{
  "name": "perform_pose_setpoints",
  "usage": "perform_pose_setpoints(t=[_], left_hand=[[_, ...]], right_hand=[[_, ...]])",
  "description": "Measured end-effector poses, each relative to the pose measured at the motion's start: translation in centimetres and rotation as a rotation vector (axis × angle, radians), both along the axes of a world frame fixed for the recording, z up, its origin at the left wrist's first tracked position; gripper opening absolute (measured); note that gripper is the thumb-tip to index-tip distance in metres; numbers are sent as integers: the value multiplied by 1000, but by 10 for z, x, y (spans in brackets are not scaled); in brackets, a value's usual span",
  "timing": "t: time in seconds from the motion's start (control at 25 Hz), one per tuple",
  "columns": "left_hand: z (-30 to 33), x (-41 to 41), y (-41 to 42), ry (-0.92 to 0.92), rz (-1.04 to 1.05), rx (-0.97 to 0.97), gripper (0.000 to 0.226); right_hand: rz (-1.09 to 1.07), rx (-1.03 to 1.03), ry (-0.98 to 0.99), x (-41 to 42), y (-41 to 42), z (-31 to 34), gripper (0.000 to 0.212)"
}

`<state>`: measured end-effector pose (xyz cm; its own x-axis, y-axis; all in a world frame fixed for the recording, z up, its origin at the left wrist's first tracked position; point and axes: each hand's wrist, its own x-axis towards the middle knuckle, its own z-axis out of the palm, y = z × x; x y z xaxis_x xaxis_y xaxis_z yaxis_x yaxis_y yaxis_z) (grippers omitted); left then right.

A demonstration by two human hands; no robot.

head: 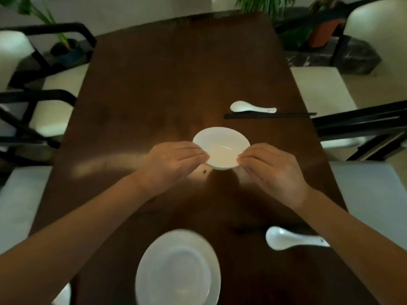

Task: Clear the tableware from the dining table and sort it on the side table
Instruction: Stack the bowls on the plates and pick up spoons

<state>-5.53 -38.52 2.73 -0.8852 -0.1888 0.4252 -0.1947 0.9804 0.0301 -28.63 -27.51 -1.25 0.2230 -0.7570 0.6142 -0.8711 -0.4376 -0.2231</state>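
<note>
A small white bowl (221,144) is at the middle of the dark wooden dining table (176,80). My left hand (174,164) grips its left rim and my right hand (273,168) grips its right rim, fingertips closed on the edge. Beyond it lie a white spoon (251,106) and black chopsticks (268,115). Near me a white bowl (174,271) sits on a white plate (214,260), blurred. A second white spoon (293,238) lies to its right, with dark chopsticks (248,230) partly hidden under my right forearm.
Cream-cushioned chairs with black frames line both sides: left (33,102) and right (326,91). Potted plants (273,5) stand past the far end of the table. Another white item (63,293) shows at the bottom left edge.
</note>
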Motion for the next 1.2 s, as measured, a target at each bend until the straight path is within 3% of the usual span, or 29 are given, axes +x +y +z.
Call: perform_pose_setpoints(t=[0.2,0.36,0.68,0.92,1.0,1.04,1.12,1.2], left_hand=[[5,94,93,-6,80,68,21],[-4,138,149,3,68,132,24],[-45,173,199,-118,74,214,44],[-54,177,204,-125,179,233,42],[-56,180,208,-49,322,359,39],[-55,179,211,19,473,523,39],[-51,170,208,177,809,968,39],[-45,155,196,193,989,1328,40]], right_hand=[[24,75,-24,94,86,5,12],[115,124,95,131,136,3,19],[207,87,302,162,171,-18,10],[154,221,297,174,177,-18,29],[50,245,168,176,182,-21,27],[-78,293,13,179,183,-21,27],[-391,488,-422,185,178,-21,33],[-554,743,-809,189,163,-20,36]])
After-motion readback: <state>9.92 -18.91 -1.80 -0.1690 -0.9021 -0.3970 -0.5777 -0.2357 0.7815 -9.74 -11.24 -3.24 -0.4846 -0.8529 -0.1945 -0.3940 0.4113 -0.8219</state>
